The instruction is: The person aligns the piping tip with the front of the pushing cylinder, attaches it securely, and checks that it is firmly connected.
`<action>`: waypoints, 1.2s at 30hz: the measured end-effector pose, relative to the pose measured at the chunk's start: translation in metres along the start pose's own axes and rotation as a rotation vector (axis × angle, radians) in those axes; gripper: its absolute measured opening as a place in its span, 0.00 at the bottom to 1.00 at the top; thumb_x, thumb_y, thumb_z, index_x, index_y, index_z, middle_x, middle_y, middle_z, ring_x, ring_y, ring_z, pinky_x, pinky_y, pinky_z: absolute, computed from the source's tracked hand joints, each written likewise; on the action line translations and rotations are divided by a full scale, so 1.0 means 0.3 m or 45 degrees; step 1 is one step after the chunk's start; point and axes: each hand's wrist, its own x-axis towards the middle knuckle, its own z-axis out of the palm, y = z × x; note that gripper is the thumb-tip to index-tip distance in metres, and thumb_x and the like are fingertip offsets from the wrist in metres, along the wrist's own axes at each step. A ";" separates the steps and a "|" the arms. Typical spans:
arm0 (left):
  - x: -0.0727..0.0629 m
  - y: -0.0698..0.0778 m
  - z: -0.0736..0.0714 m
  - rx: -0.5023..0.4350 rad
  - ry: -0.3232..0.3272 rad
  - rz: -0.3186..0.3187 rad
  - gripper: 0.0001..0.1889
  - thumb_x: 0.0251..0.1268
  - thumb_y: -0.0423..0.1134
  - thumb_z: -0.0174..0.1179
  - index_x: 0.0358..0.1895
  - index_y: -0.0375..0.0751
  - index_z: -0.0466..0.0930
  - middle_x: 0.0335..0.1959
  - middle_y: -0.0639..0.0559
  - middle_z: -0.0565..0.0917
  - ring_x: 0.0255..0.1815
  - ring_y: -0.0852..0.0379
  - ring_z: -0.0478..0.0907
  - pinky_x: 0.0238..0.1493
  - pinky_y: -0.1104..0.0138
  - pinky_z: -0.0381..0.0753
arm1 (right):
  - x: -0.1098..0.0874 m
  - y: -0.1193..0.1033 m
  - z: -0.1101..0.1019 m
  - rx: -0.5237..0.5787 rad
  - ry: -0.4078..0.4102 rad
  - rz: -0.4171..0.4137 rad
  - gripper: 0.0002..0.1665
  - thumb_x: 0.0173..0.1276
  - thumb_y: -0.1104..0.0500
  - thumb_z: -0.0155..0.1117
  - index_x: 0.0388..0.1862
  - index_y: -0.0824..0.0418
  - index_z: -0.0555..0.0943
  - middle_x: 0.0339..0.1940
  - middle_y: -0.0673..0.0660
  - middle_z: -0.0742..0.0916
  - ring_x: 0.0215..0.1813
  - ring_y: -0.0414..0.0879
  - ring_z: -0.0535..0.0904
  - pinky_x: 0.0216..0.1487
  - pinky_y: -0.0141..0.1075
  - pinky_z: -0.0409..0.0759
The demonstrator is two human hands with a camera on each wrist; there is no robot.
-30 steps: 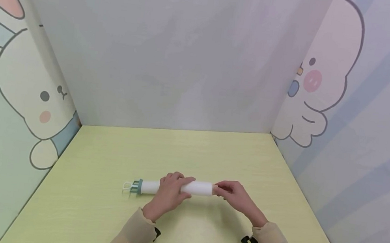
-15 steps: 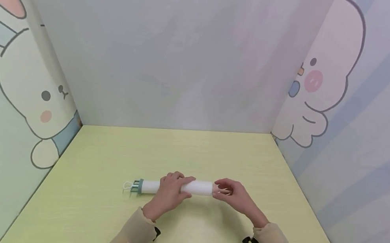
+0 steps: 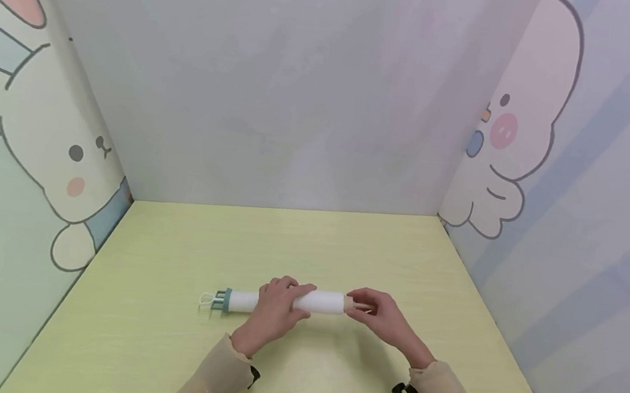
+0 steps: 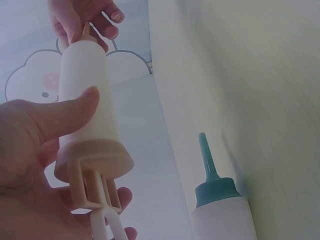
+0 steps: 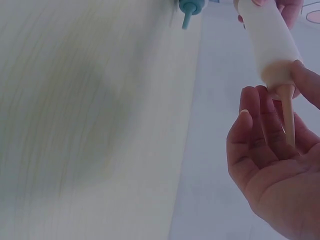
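A white-barrelled, syringe-like tube with beige fittings [image 4: 82, 72] is held up in my left hand [image 3: 276, 308], whose thumb lies across the barrel near the flanged end. That end carries a beige frame [image 4: 95, 192] and a white loop handle. At the tube's other end is a beige cap [image 3: 348, 304] with a long thin nozzle [image 5: 288, 117]. The thumb and fingertips of my right hand [image 3: 385, 319] hold the cap, and the nozzle points into the palm. A similar tube with teal fittings [image 4: 222, 220] lies on the table below, partly hidden by my left hand in the head view.
The pale yellow table [image 3: 188, 362] runs back to a grey curtain wall [image 3: 280, 90]. Side walls with cartoon animals [image 3: 39, 129] stand left and right. The teal tube's framed end [image 3: 220, 302] with its white loop points left.
My right fingers have spread and come back round the cap, leaving the nozzle more visible between them. The left hand and both tubes stay almost in place.
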 end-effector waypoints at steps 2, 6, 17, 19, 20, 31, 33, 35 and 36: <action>0.001 0.001 0.000 -0.005 -0.002 -0.001 0.26 0.52 0.44 0.72 0.57 0.54 0.80 0.46 0.50 0.77 0.46 0.47 0.70 0.44 0.50 0.65 | 0.001 0.004 -0.003 -0.002 -0.016 0.020 0.17 0.67 0.55 0.64 0.50 0.63 0.81 0.45 0.56 0.84 0.45 0.55 0.83 0.42 0.41 0.80; 0.003 0.002 0.001 -0.013 -0.004 -0.001 0.26 0.52 0.43 0.72 0.57 0.54 0.79 0.46 0.50 0.77 0.46 0.47 0.70 0.44 0.50 0.65 | 0.003 -0.004 -0.006 -0.064 -0.024 0.072 0.19 0.70 0.48 0.60 0.46 0.62 0.83 0.37 0.56 0.85 0.39 0.58 0.82 0.37 0.44 0.79; 0.005 0.007 -0.004 0.000 -0.008 -0.007 0.26 0.51 0.45 0.72 0.57 0.54 0.80 0.46 0.50 0.77 0.46 0.47 0.70 0.44 0.50 0.65 | -0.014 -0.081 -0.001 -0.032 0.060 0.042 0.24 0.63 0.58 0.69 0.56 0.65 0.76 0.47 0.59 0.82 0.43 0.55 0.82 0.41 0.42 0.80; 0.006 0.007 -0.004 0.007 -0.008 -0.005 0.26 0.52 0.45 0.72 0.57 0.54 0.80 0.46 0.50 0.77 0.46 0.47 0.70 0.44 0.51 0.65 | -0.019 -0.104 -0.003 -0.007 0.064 -0.011 0.26 0.58 0.62 0.72 0.55 0.65 0.75 0.48 0.61 0.81 0.45 0.56 0.81 0.43 0.44 0.80; 0.007 0.006 -0.004 0.008 -0.008 -0.004 0.26 0.52 0.45 0.72 0.58 0.54 0.80 0.46 0.50 0.77 0.46 0.48 0.70 0.44 0.51 0.65 | -0.020 -0.112 -0.004 0.009 0.061 -0.035 0.26 0.57 0.65 0.73 0.54 0.65 0.75 0.49 0.62 0.81 0.46 0.58 0.81 0.44 0.47 0.80; 0.008 0.009 -0.003 0.006 -0.005 -0.001 0.26 0.52 0.44 0.72 0.57 0.54 0.80 0.46 0.50 0.77 0.46 0.47 0.70 0.44 0.50 0.65 | -0.008 -0.028 -0.001 0.028 0.070 -0.049 0.22 0.55 0.68 0.73 0.48 0.63 0.77 0.46 0.60 0.82 0.45 0.55 0.82 0.42 0.40 0.81; 0.009 0.009 -0.002 0.012 -0.005 0.002 0.26 0.52 0.45 0.72 0.57 0.54 0.80 0.46 0.50 0.77 0.47 0.47 0.70 0.44 0.50 0.65 | -0.011 -0.043 -0.001 0.045 0.063 -0.035 0.20 0.56 0.69 0.72 0.47 0.64 0.77 0.45 0.60 0.82 0.45 0.56 0.82 0.42 0.40 0.81; 0.009 0.011 -0.002 0.012 -0.002 0.006 0.26 0.52 0.44 0.72 0.57 0.54 0.80 0.46 0.50 0.77 0.47 0.46 0.70 0.45 0.49 0.65 | -0.017 -0.069 -0.001 0.046 0.063 -0.022 0.18 0.58 0.68 0.70 0.47 0.65 0.78 0.45 0.61 0.82 0.45 0.57 0.82 0.42 0.40 0.81; 0.009 0.012 -0.002 0.012 -0.001 0.007 0.26 0.52 0.44 0.72 0.57 0.54 0.80 0.46 0.50 0.77 0.47 0.46 0.70 0.45 0.49 0.65 | -0.019 -0.083 -0.001 0.041 0.063 -0.015 0.17 0.59 0.68 0.70 0.47 0.66 0.78 0.45 0.61 0.83 0.46 0.57 0.81 0.42 0.39 0.80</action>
